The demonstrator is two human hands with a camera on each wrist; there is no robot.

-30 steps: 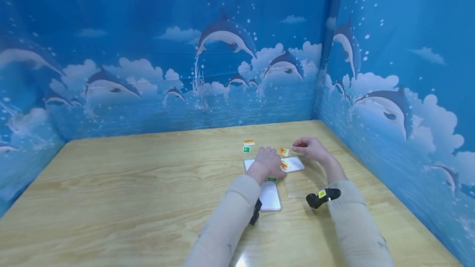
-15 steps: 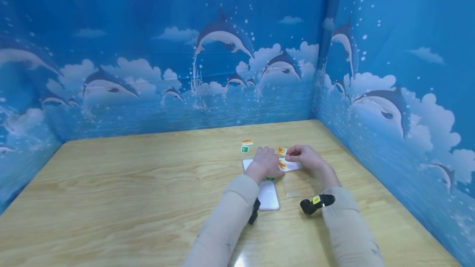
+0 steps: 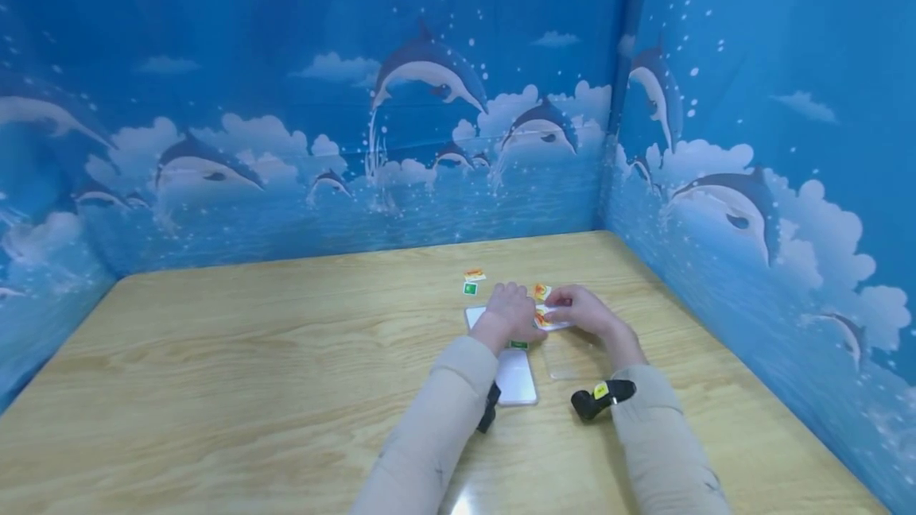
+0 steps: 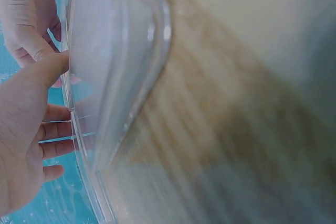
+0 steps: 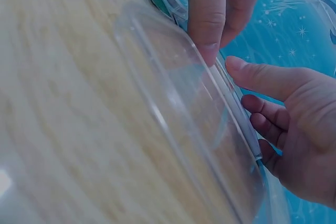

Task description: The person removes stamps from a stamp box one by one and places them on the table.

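Note:
In the head view my left hand (image 3: 510, 315) lies over a flat white, clear-edged box (image 3: 473, 316), hiding most of it. In the left wrist view its fingers stretch to the rim of a clear plastic case (image 4: 121, 66). My right hand (image 3: 588, 315) is on a second white case (image 3: 561, 327) with an orange picture at its left end. The right wrist view shows the right thumb (image 5: 244, 69) and bent fingertips touching that case's edge, close to the left thumb. A small orange-pictured card (image 3: 541, 291) lies just beyond the case.
Nearer me lie a white rectangular case (image 3: 517, 380), a green strip (image 3: 518, 346) and a clear plastic lid (image 3: 565, 364). Farther back are a green card (image 3: 470, 288) and an orange-pictured card (image 3: 475, 273). A dolphin-printed blue curtain (image 3: 286, 205) encloses the wooden table (image 3: 250, 372).
My right hand has moved left and slightly nearer, from beyond the case's right end onto the orange-pictured case. My left hand keeps its place; the head view has shifted slightly.

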